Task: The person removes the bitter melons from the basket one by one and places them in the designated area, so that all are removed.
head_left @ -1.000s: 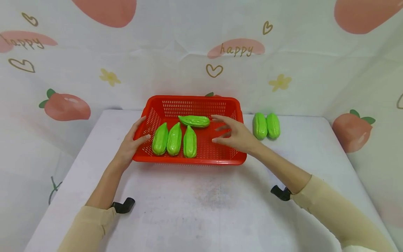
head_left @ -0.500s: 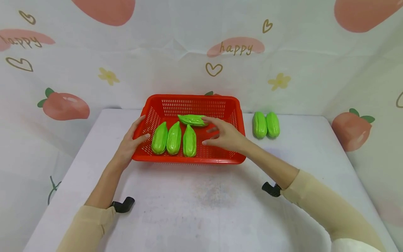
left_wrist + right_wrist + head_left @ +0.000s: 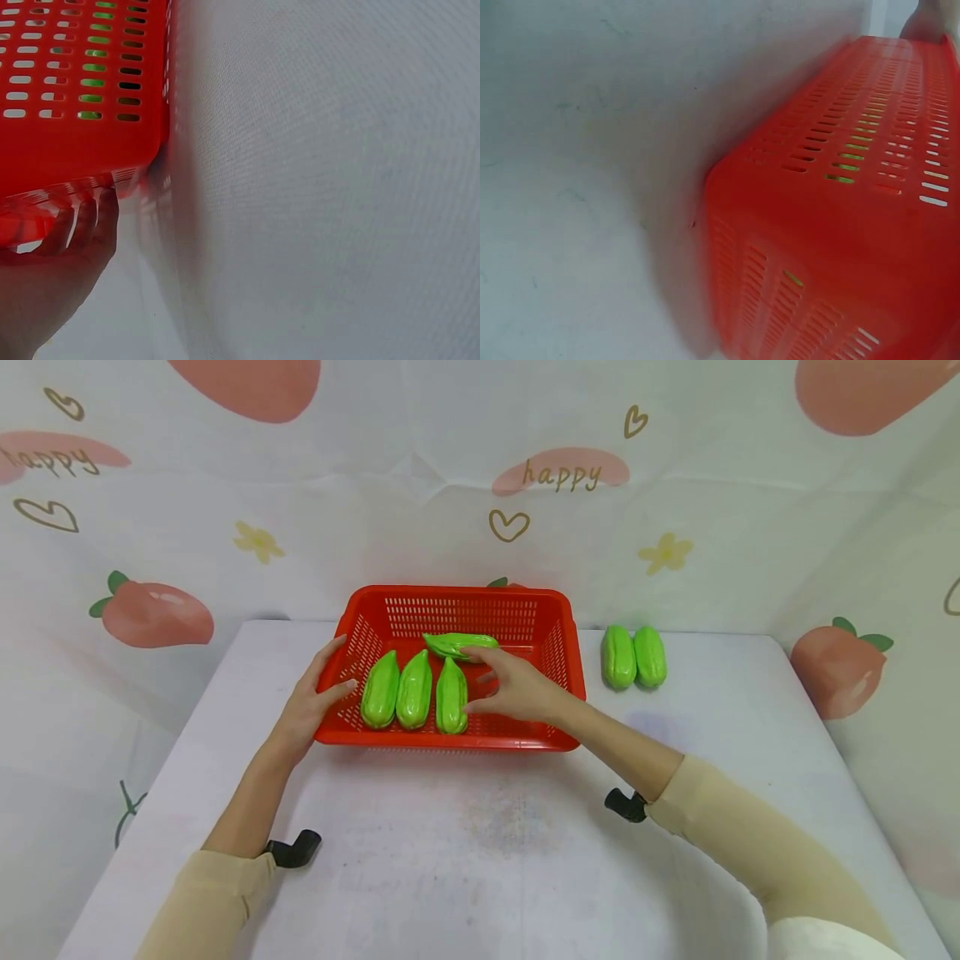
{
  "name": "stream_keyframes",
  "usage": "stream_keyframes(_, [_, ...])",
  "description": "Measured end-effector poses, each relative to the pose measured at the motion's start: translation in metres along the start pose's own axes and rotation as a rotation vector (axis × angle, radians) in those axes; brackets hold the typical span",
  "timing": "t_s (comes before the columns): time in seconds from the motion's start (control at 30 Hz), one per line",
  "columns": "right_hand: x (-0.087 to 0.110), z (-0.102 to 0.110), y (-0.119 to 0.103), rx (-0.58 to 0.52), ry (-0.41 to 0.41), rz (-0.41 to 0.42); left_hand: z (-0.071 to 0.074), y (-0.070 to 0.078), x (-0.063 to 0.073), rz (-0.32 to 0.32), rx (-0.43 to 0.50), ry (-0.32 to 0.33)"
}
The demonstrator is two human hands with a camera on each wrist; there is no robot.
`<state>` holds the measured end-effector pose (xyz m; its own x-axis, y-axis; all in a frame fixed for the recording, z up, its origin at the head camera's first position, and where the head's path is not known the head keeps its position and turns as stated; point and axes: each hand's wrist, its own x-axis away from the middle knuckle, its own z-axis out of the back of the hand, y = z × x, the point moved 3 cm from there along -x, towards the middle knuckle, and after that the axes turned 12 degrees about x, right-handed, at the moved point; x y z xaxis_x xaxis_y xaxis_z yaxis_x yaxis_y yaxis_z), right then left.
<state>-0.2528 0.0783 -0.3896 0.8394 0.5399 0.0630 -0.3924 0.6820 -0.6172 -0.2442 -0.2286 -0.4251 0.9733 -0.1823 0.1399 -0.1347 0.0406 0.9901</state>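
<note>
My left hand [image 3: 303, 706] grips the left side of a red slotted plastic basket [image 3: 450, 742], thumb over the rim and fingers outside. The left wrist view shows its curled fingers under the basket edge. Inside the basket, three glossy green gourds [image 3: 414, 691] stand in a row at the left. Another green gourd [image 3: 468, 644] lies crosswise behind them. My right hand [image 3: 513, 687] hovers over the basket, thumb and fingers spread near the row's right gourd [image 3: 452, 697]; contact cannot be told. In the right wrist view, the basket wall [image 3: 840, 225] shows but not the right hand.
Two more green gourds [image 3: 634, 657] lie side by side on the white table [image 3: 420, 852], right of the basket. Behind the table hangs a white printed cloth [image 3: 420, 518]. A black wrist mount [image 3: 295, 849] sits on the left forearm, another [image 3: 626, 806] on the right.
My right hand has moved left over the basket, from its right part to the gourd at the row's right end. The left hand, basket and gourds stay in place.
</note>
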Motion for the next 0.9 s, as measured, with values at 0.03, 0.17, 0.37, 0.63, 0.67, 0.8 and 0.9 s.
stream_keyframes(0.03, [-0.001,-0.001,-0.001,0.004,-0.008,-0.005,0.0,0.0,0.0,-0.002,0.005,-0.002])
stream_keyframes(0.17, [-0.008,-0.006,-0.001,0.027,-0.047,-0.014,0.0,-0.001,-0.001,-0.009,0.015,-0.009])
stream_keyframes(0.37, [-0.018,-0.012,0.001,0.081,-0.098,-0.031,0.0,-0.001,-0.001,-0.012,0.009,-0.008])
stream_keyframes(0.63, [-0.029,-0.019,0.002,0.134,-0.15,-0.042,0.0,0.0,0.001,-0.009,0.003,-0.004])
stream_keyframes(0.67, [-0.03,-0.02,0.001,0.14,-0.152,-0.04,0.0,0.0,0.001,-0.01,-0.001,-0.004])
stream_keyframes(0.8, [-0.034,-0.024,0.002,0.141,-0.17,-0.051,0.0,0.0,0.0,-0.01,-0.006,-0.004])
stream_keyframes(0.9, [-0.036,-0.028,0.002,0.14,-0.194,-0.058,0.0,-0.001,0.0,-0.009,-0.009,-0.003])
